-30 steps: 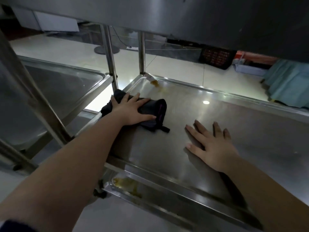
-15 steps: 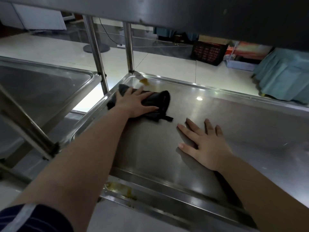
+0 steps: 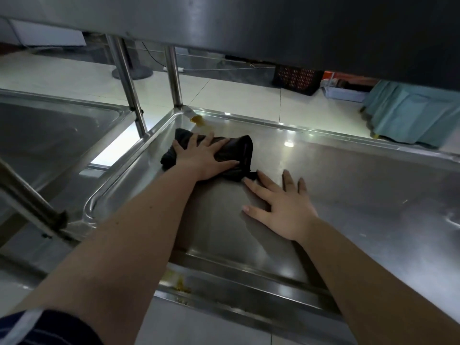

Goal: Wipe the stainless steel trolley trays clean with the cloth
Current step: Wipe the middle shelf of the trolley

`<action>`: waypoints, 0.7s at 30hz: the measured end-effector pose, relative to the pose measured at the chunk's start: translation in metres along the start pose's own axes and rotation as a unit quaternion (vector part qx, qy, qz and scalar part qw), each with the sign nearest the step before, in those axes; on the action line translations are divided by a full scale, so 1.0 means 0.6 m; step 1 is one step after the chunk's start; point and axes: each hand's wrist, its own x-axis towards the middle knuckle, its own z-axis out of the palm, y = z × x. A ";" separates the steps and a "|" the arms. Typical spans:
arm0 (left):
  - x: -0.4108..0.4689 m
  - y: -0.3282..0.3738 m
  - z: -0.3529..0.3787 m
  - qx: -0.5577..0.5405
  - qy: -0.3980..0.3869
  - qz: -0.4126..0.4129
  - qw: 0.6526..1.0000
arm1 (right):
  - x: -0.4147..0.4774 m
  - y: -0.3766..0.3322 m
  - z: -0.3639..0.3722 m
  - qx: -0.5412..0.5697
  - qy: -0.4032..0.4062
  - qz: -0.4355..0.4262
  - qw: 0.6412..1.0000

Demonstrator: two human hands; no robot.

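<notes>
Tray (image 3: pixel 361 185), mid level of trolley: steel, raised rim all round. On it: black cloth (image 3: pixel 237 149), both hands, one yellow smear (image 3: pixel 198 120).

Cloth: bunched, lies in tray's far-L quarter, close to L rim, just short of the smear. Smear sits in tray's far-L corner, by the post (image 3: pixel 174 78).

L hand (image 3: pixel 201 159): on top of cloth, palm down, fingers spread and mostly straight, pressing it onto tray floor. Not curled round it; cloth sticks out on both sides of the hand.

R hand (image 3: pixel 283 207): flat on bare steel near tray's centre, fingers splayed, holds nothing. Index tip at the cloth's loose tail; touching or just beside, can't tell.

Lower tray (image 3: pixel 236 298): shows under tray's near rim; yellowish residue (image 3: pixel 180 286) in it, toward its L end.

Top shelf (image 3: pixel 249 21): overhangs tray, underside only visible.

Second trolley tray (image 3: pixel 44 135): L of tray, narrow gap btw them; nothing seen in the visible part.

Beyond tray's far rim, on floor: dark crate (image 3: pixel 296 78), teal fabric (image 3: pixel 418 113). Crate contents not visible.
</notes>
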 end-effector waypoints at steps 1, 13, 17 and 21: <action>-0.003 -0.002 0.000 0.004 0.007 -0.004 1.000 | 0.000 -0.002 -0.002 0.007 0.003 0.003 1.000; -0.035 -0.010 -0.006 0.000 0.010 -0.019 1.000 | -0.037 0.055 -0.003 0.021 -0.013 0.139 0.990; -0.053 -0.018 -0.004 0.003 0.013 -0.036 0.999 | -0.037 0.054 -0.002 0.013 -0.025 0.115 0.993; -0.074 -0.027 -0.007 0.006 0.007 -0.056 0.998 | -0.041 0.049 -0.010 0.023 -0.035 0.091 0.995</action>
